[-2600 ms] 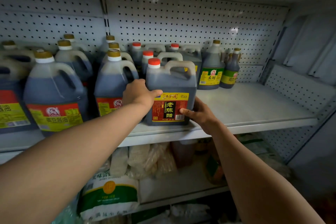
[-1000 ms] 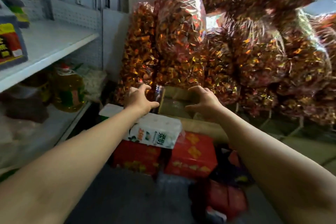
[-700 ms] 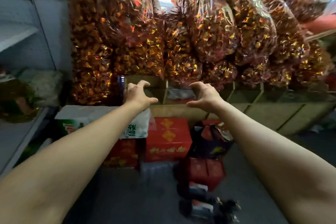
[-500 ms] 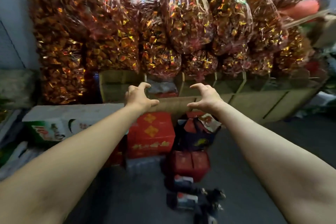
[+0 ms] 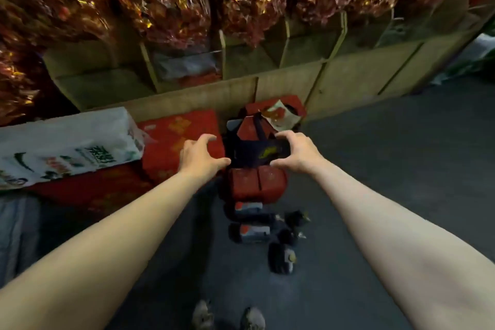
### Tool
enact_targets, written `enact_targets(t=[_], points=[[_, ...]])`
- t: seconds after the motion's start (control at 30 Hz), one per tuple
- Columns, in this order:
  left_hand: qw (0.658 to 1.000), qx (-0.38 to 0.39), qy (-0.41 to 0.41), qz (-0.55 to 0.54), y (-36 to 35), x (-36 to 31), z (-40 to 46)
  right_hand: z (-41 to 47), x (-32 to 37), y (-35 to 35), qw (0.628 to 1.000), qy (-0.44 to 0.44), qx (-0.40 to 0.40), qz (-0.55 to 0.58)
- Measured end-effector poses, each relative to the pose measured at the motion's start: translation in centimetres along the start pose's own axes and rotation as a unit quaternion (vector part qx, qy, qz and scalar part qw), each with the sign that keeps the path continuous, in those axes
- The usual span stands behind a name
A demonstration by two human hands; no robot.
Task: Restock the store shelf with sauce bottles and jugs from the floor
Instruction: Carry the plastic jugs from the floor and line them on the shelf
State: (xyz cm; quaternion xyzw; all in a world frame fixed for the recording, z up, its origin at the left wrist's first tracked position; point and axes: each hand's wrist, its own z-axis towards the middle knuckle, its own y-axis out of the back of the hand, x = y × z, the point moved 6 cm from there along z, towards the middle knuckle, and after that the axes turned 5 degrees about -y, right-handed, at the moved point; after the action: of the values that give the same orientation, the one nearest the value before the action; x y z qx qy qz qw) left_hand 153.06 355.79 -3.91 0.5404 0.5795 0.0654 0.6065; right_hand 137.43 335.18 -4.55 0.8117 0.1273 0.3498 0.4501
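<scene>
- Lying on the dark floor [image 5: 401,169], the remaining jugs [image 5: 250,225] wait in a loose cluster just below the hands: two dark ones on their sides with red-and-white labels, stacked one nearer than the other.
- Beside them sit smaller dark bottles [image 5: 281,257], one with a yellowish label patch; blur hides caps and print.
- Both arms reach out over this stock; the left hand [image 5: 199,157] and right hand [image 5: 296,154] hang above it with fingers spread and lightly curved, holding nothing.
- Seconds ago both hands were settling a vinegar jug on the shelf; since then the view has swung away from the shelf, past the sweets, and dropped to the floor. That jug counts as placed, and a fresh pickup looks to be starting.
- Just beyond the jugs lie a red carton [image 5: 257,186] and a dark bag [image 5: 254,151], directly under the hands, so which item gets taken is unclear.
- Further out: a red box [image 5: 171,142], a white package [image 5: 67,147], cardboard bins [image 5: 348,80] and foil-wrapped sweets [image 5: 174,0].
</scene>
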Motion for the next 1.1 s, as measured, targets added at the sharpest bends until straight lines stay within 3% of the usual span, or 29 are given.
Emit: enact_targets(t=[0.23, 0.53, 0.8, 1.1], points=[[0.994, 0.103, 0.047, -0.012, -13.4, 7.4, 4.1, 3.5, -10.2, -11.7, 0.992, -0.107, 0.056, 0.043], [0.978, 0.166, 0.106, -0.075, -31.2, 21.6, 6.4, 5.8, -23.4, -32.6, 0.966, -0.206, 0.128, 0.092], [0.958, 0.213, 0.135, -0.137, -46.9, 33.4, 7.9, 9.2, -33.5, -48.4, 0.948, -0.245, 0.11, 0.171], [0.95, 0.228, 0.112, -0.179, -58.5, 40.2, 10.7, 12.5, -40.2, -59.8, 0.923, -0.275, 0.108, 0.248]])
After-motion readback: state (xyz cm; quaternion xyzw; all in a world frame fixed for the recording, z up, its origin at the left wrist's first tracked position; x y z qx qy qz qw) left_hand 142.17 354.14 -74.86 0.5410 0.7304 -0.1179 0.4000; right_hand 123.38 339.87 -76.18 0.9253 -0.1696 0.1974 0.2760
